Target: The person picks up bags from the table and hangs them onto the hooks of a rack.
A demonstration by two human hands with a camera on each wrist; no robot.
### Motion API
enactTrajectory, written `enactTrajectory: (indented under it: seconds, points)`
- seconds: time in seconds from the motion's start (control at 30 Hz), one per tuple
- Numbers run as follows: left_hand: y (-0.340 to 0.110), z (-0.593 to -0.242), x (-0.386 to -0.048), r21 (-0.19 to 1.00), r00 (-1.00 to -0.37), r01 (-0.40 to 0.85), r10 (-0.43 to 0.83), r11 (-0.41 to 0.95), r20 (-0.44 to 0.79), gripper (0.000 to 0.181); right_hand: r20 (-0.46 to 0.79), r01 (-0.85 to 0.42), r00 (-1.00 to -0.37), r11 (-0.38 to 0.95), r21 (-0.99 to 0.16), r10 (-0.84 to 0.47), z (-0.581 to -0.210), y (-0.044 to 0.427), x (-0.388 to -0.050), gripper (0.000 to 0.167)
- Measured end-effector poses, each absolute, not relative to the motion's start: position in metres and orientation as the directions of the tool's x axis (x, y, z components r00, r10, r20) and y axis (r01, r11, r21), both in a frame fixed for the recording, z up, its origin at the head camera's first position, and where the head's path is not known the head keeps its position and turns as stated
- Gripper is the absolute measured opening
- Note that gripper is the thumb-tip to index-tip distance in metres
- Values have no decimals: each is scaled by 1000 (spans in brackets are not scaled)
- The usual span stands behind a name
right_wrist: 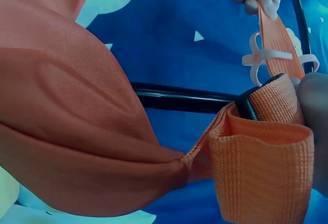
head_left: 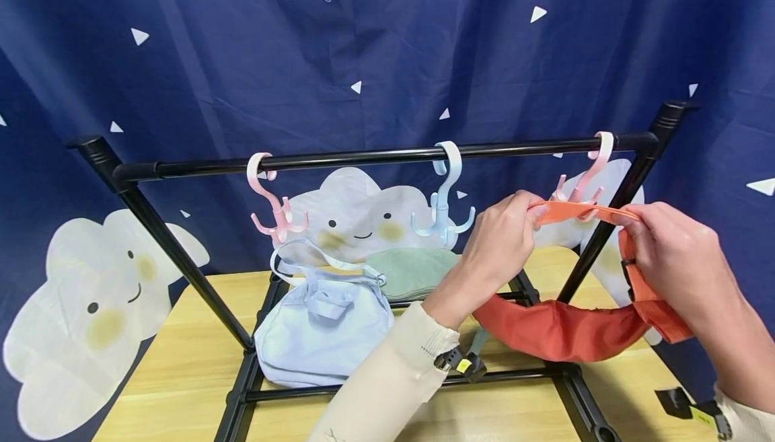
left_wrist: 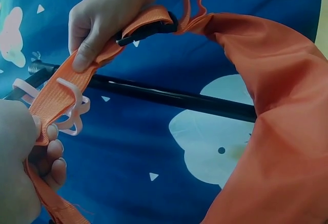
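Observation:
An orange-red bag [head_left: 563,331] hangs below my hands by its orange webbing strap [head_left: 569,211]. My left hand [head_left: 499,243] pinches the strap on one side, and my right hand [head_left: 681,250] grips it on the other. The stretch of strap between them is held taut beside the right pink hook [head_left: 601,156], overlapping its prongs in the head view. In the left wrist view, a black buckle [left_wrist: 146,31] sits on the strap close to the right hand. A folded strap end [right_wrist: 261,167] dangles there in the right wrist view. Whether the strap rests on a prong I cannot tell.
The black rack's top bar [head_left: 363,157] also carries a left pink hook [head_left: 281,216] and a blue hook [head_left: 445,200]. Beneath them lie a light blue bag [head_left: 327,334] and a folded green cloth item [head_left: 412,270] on a wooden table [head_left: 163,361]. A navy curtain [head_left: 242,58] hangs behind.

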State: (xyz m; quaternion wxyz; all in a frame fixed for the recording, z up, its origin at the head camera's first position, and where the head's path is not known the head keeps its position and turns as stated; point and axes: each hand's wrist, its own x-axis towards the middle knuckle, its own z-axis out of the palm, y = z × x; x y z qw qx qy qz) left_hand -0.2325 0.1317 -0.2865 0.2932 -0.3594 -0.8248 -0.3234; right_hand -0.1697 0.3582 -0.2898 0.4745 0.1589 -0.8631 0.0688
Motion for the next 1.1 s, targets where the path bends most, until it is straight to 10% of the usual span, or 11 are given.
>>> enactTrajectory:
  seconds: [0.27,0.7,1.1]
  points:
    - [131,-297,-230,367,-610,758,385,540,692,21,851,-370,-490,929,-6,-190,-301,354,-170,53]
    - [129,-318,-225,412,-647,743,410,527,643,21,845,-419,-512,903,-93,-150,-312,346,-171,10]
    - [121,-334,-218,406,-633,758,423,511,649,21,854,-450,-509,878,-163,-102,-321,344,-165,15]
